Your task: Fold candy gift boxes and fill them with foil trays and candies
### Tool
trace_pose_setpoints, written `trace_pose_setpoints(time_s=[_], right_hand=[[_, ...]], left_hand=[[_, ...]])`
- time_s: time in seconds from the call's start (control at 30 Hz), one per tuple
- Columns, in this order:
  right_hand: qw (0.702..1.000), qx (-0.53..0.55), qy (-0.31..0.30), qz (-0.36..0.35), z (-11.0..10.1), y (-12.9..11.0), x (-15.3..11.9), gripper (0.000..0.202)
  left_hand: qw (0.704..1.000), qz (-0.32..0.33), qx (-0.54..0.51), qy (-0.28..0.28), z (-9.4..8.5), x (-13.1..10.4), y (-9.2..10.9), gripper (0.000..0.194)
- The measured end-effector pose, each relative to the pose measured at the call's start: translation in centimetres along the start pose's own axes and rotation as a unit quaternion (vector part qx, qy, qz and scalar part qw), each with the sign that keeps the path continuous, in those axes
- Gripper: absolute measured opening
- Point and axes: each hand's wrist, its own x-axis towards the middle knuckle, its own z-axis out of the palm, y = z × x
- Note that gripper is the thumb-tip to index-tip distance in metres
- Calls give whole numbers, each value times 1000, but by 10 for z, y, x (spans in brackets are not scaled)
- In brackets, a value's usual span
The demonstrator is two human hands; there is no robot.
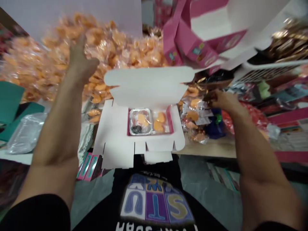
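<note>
My left hand [81,62] reaches into a big heap of orange pieces in clear wrappers [113,46]. Its thumb and fingers are apart, somewhat blurred, and no piece shows in its grasp. On the right, my right hand [222,98] has its fingers curled together beside several small clear packets [194,104]; what they hold, if anything, is hidden in shadow. Between my arms lies an unfolded white cardboard box [115,138] with a pink inside section. In it sit a square foil tray [151,128] with wrapped orange and black items, and two orange pieces [158,126].
Pink boxes [199,51] stand at the back right. Near a white basket [262,69] are bronze-coloured packets [288,41]. Stacked clear plastic trays [26,131] and green card [9,99] lie left. The table's front edge [211,150] runs before my body.
</note>
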Motion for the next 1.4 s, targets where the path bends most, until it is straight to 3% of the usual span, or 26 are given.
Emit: trace_pose_setpoints(time_s=[0.1, 0.17, 0.23, 0.27, 0.33, 0.4, 0.5, 0.57, 0.67, 0.8, 0.97, 1.03, 1.1, 1.13, 1.23, 1.3, 1.4], right_hand=[[987, 33, 142, 61, -10, 8, -22, 46], [949, 135, 274, 80, -22, 8, -57, 51], [900, 297, 319, 26, -30, -5, -100, 57], [879, 381, 288, -18, -31, -18, -119, 57], [857, 488, 129, -99, -24, -54, -148, 51], [856, 492, 23, -158, -10, -99, -157, 40], [872, 443, 35, -208, 14, -151, -145, 35], [896, 385, 61, -212, 25, -167, -135, 41], [936, 259, 79, -225, 30, -170, -135, 49], [944, 132, 137, -271, 28, -165, -158, 55], [937, -34, 6, -347, 25, -171, -180, 38], [943, -53, 26, -329, 22, -173, -187, 41], [937, -40, 68, -339, 19, -173, -193, 48], [929, -28, 77, -362, 17, -170, -194, 50], [917, 43, 88, -387, 11, -156, -181, 44], [935, 114, 151, -299, 7, -141, -159, 40], [947, 167, 214, -172, 3, -118, -124, 46]], left_hand=[[994, -6, 24, 106, -11, -45, 23, 60], [986, 42, 2, 162, -18, -94, 44, 33], [984, 126, 10, 128, -16, -147, 59, 29], [983, 168, 27, 66, -10, -172, 63, 28], [967, 226, 74, -86, 8, -209, 65, 26], [938, 248, 118, -212, 28, -231, 65, 32], [906, 257, 152, -300, 50, -241, 66, 43], [892, 256, 164, -334, 57, -241, 68, 40], [892, 248, 163, -342, 57, -238, 71, 44], [923, 232, 149, -270, 62, -231, 69, 50], [903, 242, 139, -327, 86, -231, 64, 60], [903, 245, 102, -338, 87, -232, 60, 63], [920, 242, 24, -309, 81, -229, 51, 61], [936, 227, -26, -267, 76, -224, 45, 58], [978, 109, -171, -42, 63, -195, 22, 50], [968, 8, -235, 88, 59, -172, 7, 47], [948, -80, -261, 165, 58, -154, 0, 45]])
